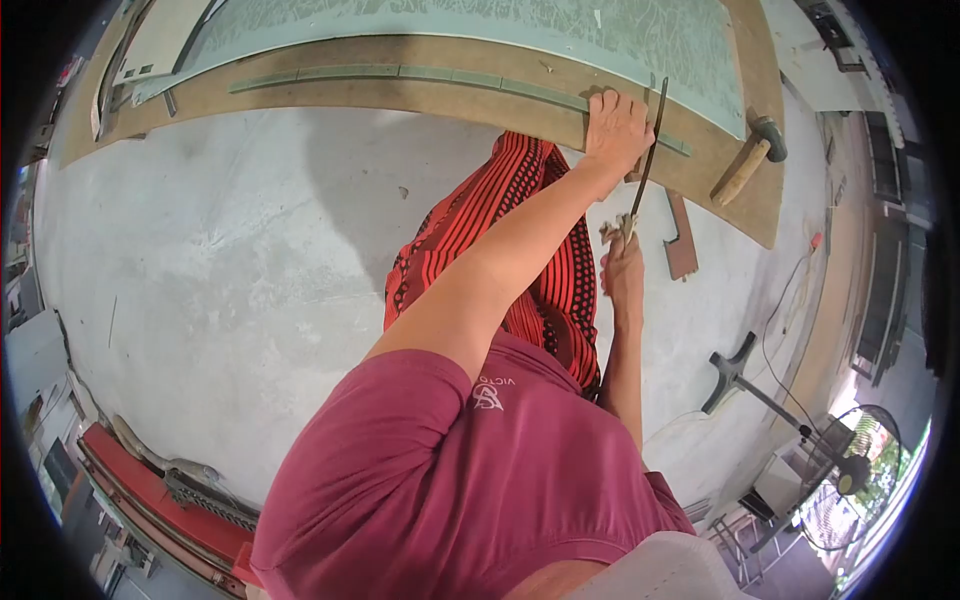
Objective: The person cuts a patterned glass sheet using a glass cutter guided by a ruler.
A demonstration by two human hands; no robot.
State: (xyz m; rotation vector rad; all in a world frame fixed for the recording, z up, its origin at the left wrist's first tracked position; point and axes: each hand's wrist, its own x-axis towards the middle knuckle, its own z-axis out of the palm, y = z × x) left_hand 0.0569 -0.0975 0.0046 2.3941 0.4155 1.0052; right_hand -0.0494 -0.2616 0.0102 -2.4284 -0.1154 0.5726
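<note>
My left hand (617,130) bends its fingers over a long, narrow green strip (450,77) and presses it against the brown board (330,97). The strip lies along the board's near edge and has cross marks on it. Closed around a pale cloth wrapping (622,230) is my right hand (624,268), just below the board's edge. A long, thin dark blade (652,150) sticks up out of the cloth and crosses the strip just right of my left hand. Whether its edge has teeth is too small to tell.
A hammer (745,172) lies on the board's right corner. Below the edge is a notched brown piece (682,240). A pale green sheet (480,28) covers the board's far part. A standing fan (850,475) and its cord are at right. A red bench (160,500) stands at lower left.
</note>
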